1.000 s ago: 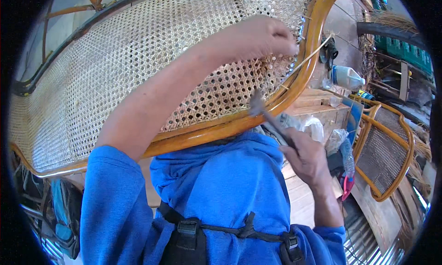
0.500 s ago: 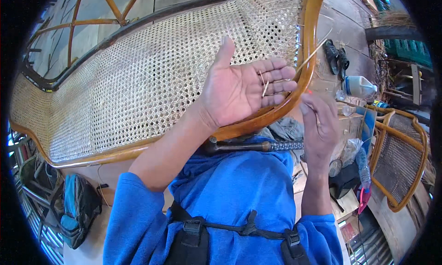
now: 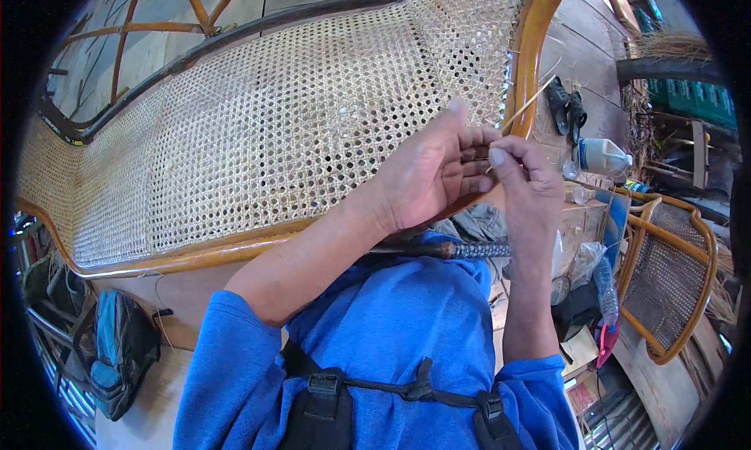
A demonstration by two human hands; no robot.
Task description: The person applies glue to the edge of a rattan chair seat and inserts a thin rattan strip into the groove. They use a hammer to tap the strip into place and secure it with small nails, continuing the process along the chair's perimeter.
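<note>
My left hand [image 3: 429, 172] is held palm up over the near right corner of a woven cane panel [image 3: 297, 129], its fingers slightly curled and apart. At its fingertips my right hand [image 3: 532, 172] pinches thumb against forefinger. A small pale tip of a cane sliver [image 3: 490, 169] shows at that pinch; the rest is hidden. The panel is set in a glossy brown curved frame [image 3: 188, 256] lying across in front of me. A loose cane strip [image 3: 533, 106] sticks up over the frame's right side, just beyond my hands.
A dark-handled tool [image 3: 469, 250] lies across my lap. To the right are sandals [image 3: 565, 106], a white jug [image 3: 602, 156], a plastic bottle [image 3: 605, 289] and a cane-panelled chair part [image 3: 673, 274]. A backpack [image 3: 121, 352] stands at the lower left.
My right hand has moved up and left to meet the left fingers. The left hand has shifted right and turned inward; slivers seen in its palm are now mostly out of sight.
</note>
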